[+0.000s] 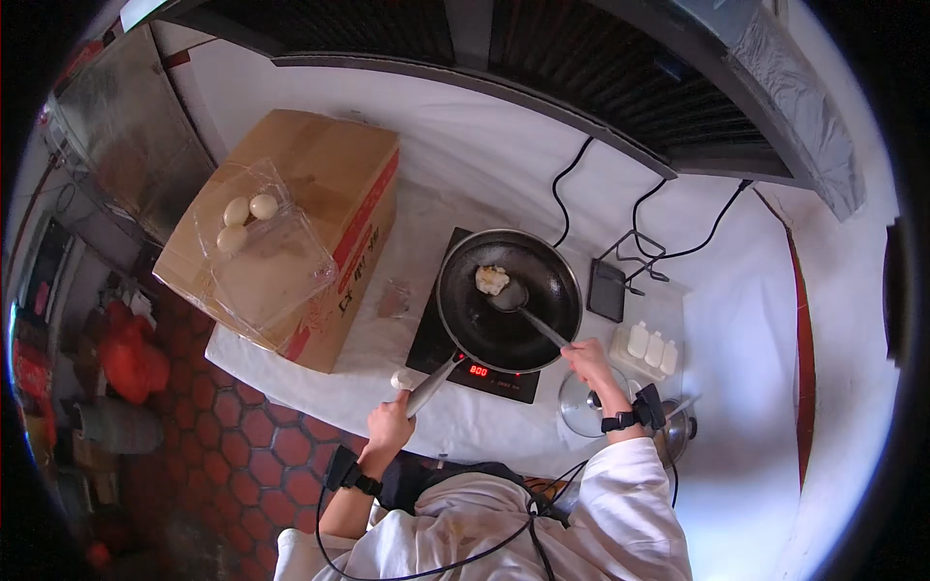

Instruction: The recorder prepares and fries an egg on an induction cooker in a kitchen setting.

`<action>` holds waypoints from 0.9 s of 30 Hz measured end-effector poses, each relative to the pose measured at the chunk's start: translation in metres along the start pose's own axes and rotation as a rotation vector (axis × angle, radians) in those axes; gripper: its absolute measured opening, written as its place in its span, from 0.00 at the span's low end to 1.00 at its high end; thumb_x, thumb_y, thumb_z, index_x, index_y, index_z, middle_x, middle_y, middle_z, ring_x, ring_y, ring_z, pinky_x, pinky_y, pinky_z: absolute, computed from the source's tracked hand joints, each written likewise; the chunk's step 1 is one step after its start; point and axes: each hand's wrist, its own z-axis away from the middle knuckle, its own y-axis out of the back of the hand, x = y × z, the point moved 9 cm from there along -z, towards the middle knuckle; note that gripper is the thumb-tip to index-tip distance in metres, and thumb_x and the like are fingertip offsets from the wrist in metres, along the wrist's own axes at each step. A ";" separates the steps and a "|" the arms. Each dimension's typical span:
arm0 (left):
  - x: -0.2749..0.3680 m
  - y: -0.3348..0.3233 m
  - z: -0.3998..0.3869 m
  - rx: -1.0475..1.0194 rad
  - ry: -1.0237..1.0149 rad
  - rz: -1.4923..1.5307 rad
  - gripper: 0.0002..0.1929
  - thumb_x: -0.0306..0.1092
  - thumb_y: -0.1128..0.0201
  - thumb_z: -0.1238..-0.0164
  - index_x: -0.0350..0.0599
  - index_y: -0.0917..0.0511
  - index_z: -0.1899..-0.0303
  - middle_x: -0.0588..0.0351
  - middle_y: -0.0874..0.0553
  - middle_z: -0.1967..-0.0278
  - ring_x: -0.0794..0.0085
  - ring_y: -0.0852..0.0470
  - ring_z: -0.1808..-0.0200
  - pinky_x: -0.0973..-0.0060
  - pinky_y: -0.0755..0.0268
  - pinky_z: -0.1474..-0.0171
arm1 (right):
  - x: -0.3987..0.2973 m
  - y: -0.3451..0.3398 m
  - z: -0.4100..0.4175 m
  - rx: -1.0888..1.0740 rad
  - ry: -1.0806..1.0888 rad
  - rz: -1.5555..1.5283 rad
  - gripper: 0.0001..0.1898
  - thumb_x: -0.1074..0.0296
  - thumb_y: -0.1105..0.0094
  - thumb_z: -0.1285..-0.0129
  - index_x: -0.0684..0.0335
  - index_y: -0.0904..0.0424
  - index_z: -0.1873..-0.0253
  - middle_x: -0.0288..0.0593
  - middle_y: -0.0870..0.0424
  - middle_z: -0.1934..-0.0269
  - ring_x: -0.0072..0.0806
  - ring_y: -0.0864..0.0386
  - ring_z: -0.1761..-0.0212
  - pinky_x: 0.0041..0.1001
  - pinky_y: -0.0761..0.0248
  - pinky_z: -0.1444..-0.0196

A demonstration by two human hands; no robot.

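A dark frying pan (pixel 501 334) sits on a black induction cooker (pixel 429 341) whose red display is lit. My left hand (pixel 391 425) grips the pan's metal handle. With my right hand (pixel 587 360) I hold a ladle or spatula (pixel 541 324) by its handle, its rounded head inside the pan. Against that head lies a cooked piece of egg (pixel 492 279), white with yellowish browned patches. A small white eggshell piece (pixel 400 379) rests on the covered table just beyond my left hand.
At the left stands a cardboard box (pixel 305 145) with several eggs (pixel 263 207) and a clear plastic tray (pixel 280 254). Right of the pan are a black wire rack (pixel 606 290), white-lidded seasoning containers (pixel 654 350), a glass lid (pixel 577 407) and a metal pot (pixel 679 436).
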 end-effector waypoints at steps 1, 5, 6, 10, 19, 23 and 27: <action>0.000 0.000 0.000 -0.004 0.007 0.012 0.22 0.33 0.42 0.52 0.50 0.31 0.51 0.42 0.19 0.74 0.49 0.20 0.70 0.57 0.27 0.67 | 0.007 0.004 -0.006 0.006 -0.001 0.002 0.12 0.65 0.43 0.45 0.68 0.26 0.77 0.35 0.34 0.87 0.19 0.39 0.90 0.22 0.47 0.90; 0.000 0.003 0.003 0.007 0.016 0.011 0.20 0.33 0.42 0.52 0.49 0.31 0.52 0.42 0.19 0.74 0.49 0.20 0.70 0.57 0.28 0.67 | -0.046 0.023 0.009 0.264 0.389 0.550 0.11 0.66 0.43 0.48 0.70 0.25 0.73 0.51 0.25 0.77 0.41 0.26 0.74 0.36 0.34 0.71; 0.001 0.004 0.003 0.009 0.016 0.013 0.20 0.33 0.42 0.52 0.49 0.31 0.52 0.42 0.19 0.74 0.49 0.20 0.70 0.57 0.28 0.67 | -0.060 0.026 0.021 0.280 0.371 0.627 0.10 0.67 0.43 0.49 0.71 0.25 0.71 0.59 0.22 0.69 0.51 0.24 0.62 0.40 0.31 0.58; 0.003 0.005 0.003 0.011 0.019 0.018 0.19 0.32 0.42 0.52 0.49 0.30 0.54 0.42 0.19 0.73 0.48 0.20 0.69 0.56 0.28 0.66 | -0.084 0.033 0.048 0.369 0.489 0.711 0.09 0.68 0.43 0.50 0.70 0.25 0.70 0.57 0.22 0.68 0.49 0.23 0.65 0.40 0.30 0.62; 0.006 0.010 0.004 0.036 0.004 0.013 0.19 0.34 0.41 0.51 0.49 0.30 0.54 0.42 0.20 0.74 0.49 0.20 0.69 0.57 0.27 0.66 | -0.079 0.051 0.057 0.603 0.590 0.707 0.07 0.69 0.42 0.52 0.65 0.25 0.69 0.52 0.22 0.76 0.47 0.22 0.71 0.39 0.30 0.67; 0.006 0.009 0.003 0.036 -0.005 0.031 0.19 0.35 0.41 0.50 0.48 0.30 0.54 0.42 0.20 0.73 0.49 0.20 0.69 0.57 0.27 0.66 | -0.030 0.049 0.023 0.364 0.389 0.376 0.09 0.66 0.42 0.49 0.67 0.25 0.73 0.48 0.23 0.80 0.39 0.23 0.78 0.35 0.30 0.74; 0.006 0.010 0.004 0.034 0.012 0.022 0.18 0.36 0.40 0.50 0.49 0.30 0.55 0.42 0.20 0.73 0.49 0.20 0.69 0.57 0.27 0.66 | 0.025 0.021 0.003 0.132 0.046 -0.107 0.12 0.63 0.43 0.45 0.68 0.24 0.73 0.39 0.27 0.83 0.24 0.28 0.84 0.26 0.35 0.87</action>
